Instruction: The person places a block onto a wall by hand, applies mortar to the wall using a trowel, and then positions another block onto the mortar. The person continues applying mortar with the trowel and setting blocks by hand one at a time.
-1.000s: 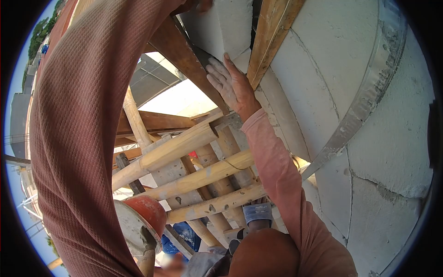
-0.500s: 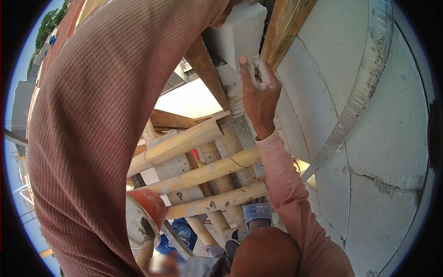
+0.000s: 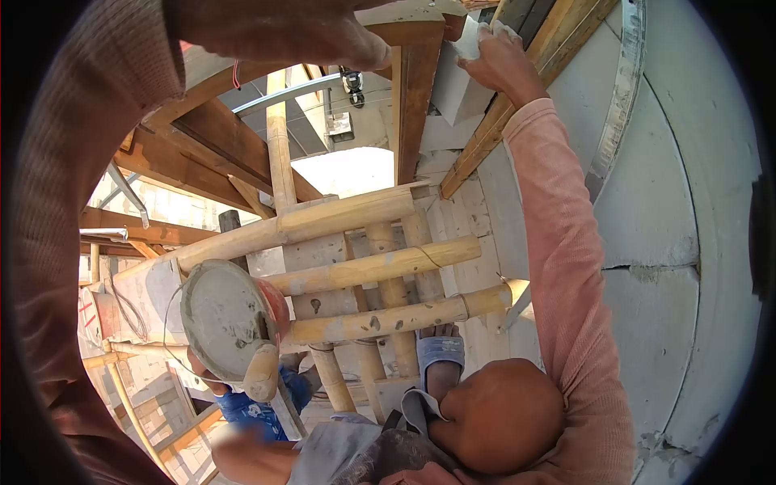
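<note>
My right hand (image 3: 503, 65) is at the upper right, its fingers closed over the top of a pale block (image 3: 462, 95) between wooden boards. My left hand (image 3: 279, 34) reaches across the top left, large and close to the camera. Its fingers stretch rightward over a wooden frame (image 3: 419, 105), partly cut off by the image edge, and nothing shows in them. Below it, a red bucket (image 3: 275, 305) holds grey mortar (image 3: 222, 311), with a wooden-handled tool (image 3: 260, 373) in it.
Bamboo poles (image 3: 380, 271) cross beneath me, near my sandalled foot (image 3: 441, 351). A pale block wall (image 3: 647, 323) fills the right, with a long metal strip (image 3: 618, 105) in front. A person in blue shorts (image 3: 257, 404) is below at left.
The view has shifted, bringing my left hand, the frame and the whole bucket into sight. My right hand has moved up and right, from a raised-finger pose to the pale block.
</note>
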A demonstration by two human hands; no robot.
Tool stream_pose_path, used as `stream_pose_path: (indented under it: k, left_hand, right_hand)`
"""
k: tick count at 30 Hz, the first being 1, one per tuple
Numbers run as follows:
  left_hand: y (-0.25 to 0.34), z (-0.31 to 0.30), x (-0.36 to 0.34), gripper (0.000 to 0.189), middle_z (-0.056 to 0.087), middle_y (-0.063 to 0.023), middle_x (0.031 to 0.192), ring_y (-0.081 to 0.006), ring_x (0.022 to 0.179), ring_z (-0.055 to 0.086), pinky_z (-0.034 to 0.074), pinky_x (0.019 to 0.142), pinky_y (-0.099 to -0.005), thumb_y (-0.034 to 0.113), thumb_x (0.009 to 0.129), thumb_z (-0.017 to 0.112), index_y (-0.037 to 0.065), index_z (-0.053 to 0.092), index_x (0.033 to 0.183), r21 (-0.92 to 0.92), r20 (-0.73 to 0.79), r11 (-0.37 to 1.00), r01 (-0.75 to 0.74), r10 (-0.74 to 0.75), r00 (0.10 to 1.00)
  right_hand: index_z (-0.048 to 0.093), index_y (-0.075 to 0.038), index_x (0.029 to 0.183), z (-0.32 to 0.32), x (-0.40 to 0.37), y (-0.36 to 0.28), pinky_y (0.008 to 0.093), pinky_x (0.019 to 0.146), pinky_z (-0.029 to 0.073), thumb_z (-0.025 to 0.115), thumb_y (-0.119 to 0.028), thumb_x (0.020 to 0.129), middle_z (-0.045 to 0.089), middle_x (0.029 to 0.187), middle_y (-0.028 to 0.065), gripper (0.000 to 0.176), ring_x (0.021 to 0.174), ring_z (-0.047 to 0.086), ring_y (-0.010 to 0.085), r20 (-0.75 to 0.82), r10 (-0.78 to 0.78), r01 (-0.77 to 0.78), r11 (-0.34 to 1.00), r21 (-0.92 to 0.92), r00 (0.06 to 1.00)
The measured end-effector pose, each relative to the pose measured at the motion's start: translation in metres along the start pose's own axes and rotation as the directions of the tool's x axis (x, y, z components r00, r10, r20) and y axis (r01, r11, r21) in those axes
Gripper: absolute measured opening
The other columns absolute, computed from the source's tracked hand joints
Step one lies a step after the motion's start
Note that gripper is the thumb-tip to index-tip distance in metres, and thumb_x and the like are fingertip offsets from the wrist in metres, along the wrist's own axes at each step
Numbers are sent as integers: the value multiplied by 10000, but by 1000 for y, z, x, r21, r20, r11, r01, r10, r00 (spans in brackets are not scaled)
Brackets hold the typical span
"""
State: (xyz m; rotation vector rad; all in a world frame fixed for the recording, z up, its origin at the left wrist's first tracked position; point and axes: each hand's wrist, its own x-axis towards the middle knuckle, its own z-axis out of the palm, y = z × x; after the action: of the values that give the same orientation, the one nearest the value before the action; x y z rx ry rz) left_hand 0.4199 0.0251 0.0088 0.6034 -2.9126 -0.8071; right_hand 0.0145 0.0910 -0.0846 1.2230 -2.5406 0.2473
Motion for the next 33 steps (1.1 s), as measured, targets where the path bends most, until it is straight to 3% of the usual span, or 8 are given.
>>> stream_pose_path:
  k: [4,7,11,16,20,24,31,33]
  left_hand:
    - [-2,-21,-125,919,391,-238,1564,-445,1409,430,367,1159,-518,502,893,720,11,316,1557,-234,-29,967,99,-109,994]
    - [2,-16,-211,916,393,-237,1563,-447,1408,431,368,1158,-519,506,895,716,10,319,1555,-430,-16,880,199,-228,973]
    - [11,9,-303,913,396,-237,1562,-450,1407,433,370,1157,-521,513,899,712,8,323,1554,-667,21,677,310,-399,917]
    - [10,63,-382,910,399,-237,1560,-454,1405,435,372,1155,-524,520,904,706,6,329,1552,-868,-28,431,246,-538,843]
    - [1,132,-375,913,406,-270,1544,-468,1407,426,374,1153,-519,520,899,706,-36,349,1529,-975,-149,223,-13,-602,784]
    - [3,157,-360,956,417,-319,1511,-482,1395,436,376,1146,-537,558,855,716,-50,379,1511,-977,-128,210,30,-698,704]
    - [-2,154,-356,916,449,-301,1489,-461,1384,458,371,1151,-536,544,845,721,-51,433,1480,-988,-55,144,51,-651,757]
    - [0,149,-352,872,473,-272,1476,-434,1384,470,370,1156,-531,518,854,721,-38,450,1470,-988,-42,140,63,-641,766]
  right_hand:
    - [469,27,1444,-2,50,1,458,1111,434,703,-547,835,563,1383,297,869,1359,491,429,446,49,-49,999,-12,894]
    - [414,2,1493,20,61,3,462,1141,396,691,-609,799,497,1455,298,965,1389,450,448,459,140,-125,990,-63,877]
    - [305,-124,1577,27,42,-8,588,1167,285,646,-580,821,330,1588,248,947,1472,308,450,282,221,-203,975,-93,934]
    - [306,-209,1577,31,32,-9,603,1135,285,670,-645,780,342,1558,274,980,1436,339,480,224,262,-255,965,-62,939]
    - [296,-226,1580,31,30,-8,602,1127,284,697,-695,725,325,1537,308,1054,1411,343,509,188,294,-291,956,-40,937]
    - [300,-190,1580,36,38,-1,599,1084,352,705,-711,697,332,1523,316,1102,1382,385,506,223,279,-277,960,-40,934]
    - [447,4,1472,4,18,3,481,979,499,746,-681,637,597,1308,294,1121,1215,601,421,399,168,-231,966,114,901]
    - [418,-18,1495,-5,1,-2,451,945,508,758,-643,624,636,1265,253,1125,1106,658,387,398,199,-266,957,120,896]
